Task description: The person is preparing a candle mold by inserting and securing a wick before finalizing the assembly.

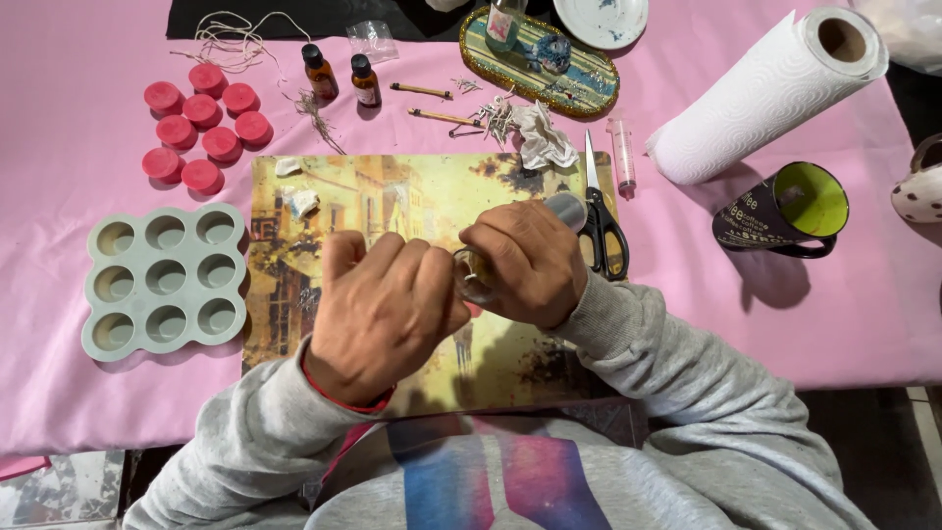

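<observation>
Pink tabletop (pixel 59 147); small clear glass jar (pixel 474 276).

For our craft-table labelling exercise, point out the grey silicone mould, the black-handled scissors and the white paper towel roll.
Grey silicone mould with nine round cups (pixel 165 281): head view, centre cup.
Black-handled scissors (pixel 601 228): head view, upper handle loop.
White paper towel roll (pixel 760 93): head view, middle of its side.

Two small brown dropper bottles (pixel 341 78) with black caps stand at the table's far side, beside a clear plastic bag (pixel 373 39); a dark mug (pixel 782 211) at right carries pale lettering.
</observation>
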